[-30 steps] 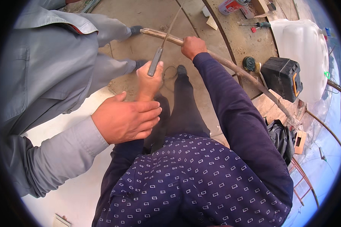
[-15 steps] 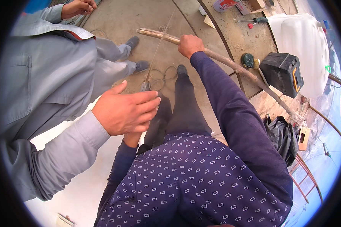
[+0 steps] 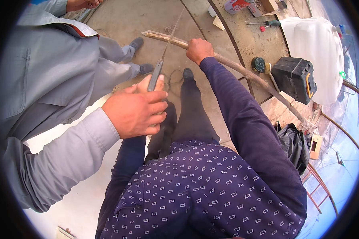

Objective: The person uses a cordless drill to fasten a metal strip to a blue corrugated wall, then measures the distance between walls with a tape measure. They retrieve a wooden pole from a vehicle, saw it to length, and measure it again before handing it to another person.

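My right hand [image 3: 200, 51] is closed round a long wooden branch [image 3: 263, 81], which slants from the upper middle down to the right. The branch's far left end is split and pale. My left hand [image 3: 146, 84] grips the grey handle of a hand saw [image 3: 155, 73]; its long thin blade, seen nearly edge-on, points up and away across the branch. A co-worker's hand [image 3: 133, 111] in a grey sleeve lies over my left wrist and hides part of my hand.
The co-worker [image 3: 64, 75] stands close at left. To the right are a black case [image 3: 293, 77], a green round tool [image 3: 259, 63], a screwdriver [image 3: 265, 23], a red-and-white can [image 3: 235, 6], a large white plastic container [image 3: 319, 44] and a black bag [image 3: 293, 141].
My left hand has come up and forward with the saw, so the handle now shows above the co-worker's hand. My right hand stays on the branch.
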`<state>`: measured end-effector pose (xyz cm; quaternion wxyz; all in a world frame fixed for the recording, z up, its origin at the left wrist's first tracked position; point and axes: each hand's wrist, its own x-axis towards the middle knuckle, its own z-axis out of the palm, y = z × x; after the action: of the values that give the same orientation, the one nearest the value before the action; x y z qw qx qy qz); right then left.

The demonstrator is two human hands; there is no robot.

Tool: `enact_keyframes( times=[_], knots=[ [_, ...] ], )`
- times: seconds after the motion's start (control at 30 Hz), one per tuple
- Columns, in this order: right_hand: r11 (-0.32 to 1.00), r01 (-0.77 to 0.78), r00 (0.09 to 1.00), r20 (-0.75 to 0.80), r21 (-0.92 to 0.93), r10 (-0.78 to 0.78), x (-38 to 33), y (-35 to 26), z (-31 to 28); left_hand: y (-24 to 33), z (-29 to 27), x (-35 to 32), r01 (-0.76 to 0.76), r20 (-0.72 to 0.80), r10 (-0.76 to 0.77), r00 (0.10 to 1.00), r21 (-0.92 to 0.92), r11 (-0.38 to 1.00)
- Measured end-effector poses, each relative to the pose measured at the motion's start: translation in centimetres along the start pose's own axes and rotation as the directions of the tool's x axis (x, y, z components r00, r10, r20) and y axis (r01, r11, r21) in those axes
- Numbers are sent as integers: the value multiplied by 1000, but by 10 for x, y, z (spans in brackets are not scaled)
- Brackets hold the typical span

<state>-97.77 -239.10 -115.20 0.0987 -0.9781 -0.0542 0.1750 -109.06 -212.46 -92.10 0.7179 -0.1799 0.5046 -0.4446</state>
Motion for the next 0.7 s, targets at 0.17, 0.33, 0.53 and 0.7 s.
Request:
enact_keyframes(
  times=[0.17,0.33,0.53,0.7],
  knots=[
    [1000,-8,1000,16,28,7,-17,4,1,-10,34,13,-20,-39,37,999,365,931],
    [998,36,998,53,49,-39,-54,14,7,-20,35,25,-45,-82,74,994,318,947],
    [998,57,997,44,6,-57,-93,47,11,-22,3,51,-56,-58,135,989,700,712],
    [991,132,987,93,-10,-131,-115,79,18,-30,-75,103,-162,66,480,875,973,162]
  ],
)
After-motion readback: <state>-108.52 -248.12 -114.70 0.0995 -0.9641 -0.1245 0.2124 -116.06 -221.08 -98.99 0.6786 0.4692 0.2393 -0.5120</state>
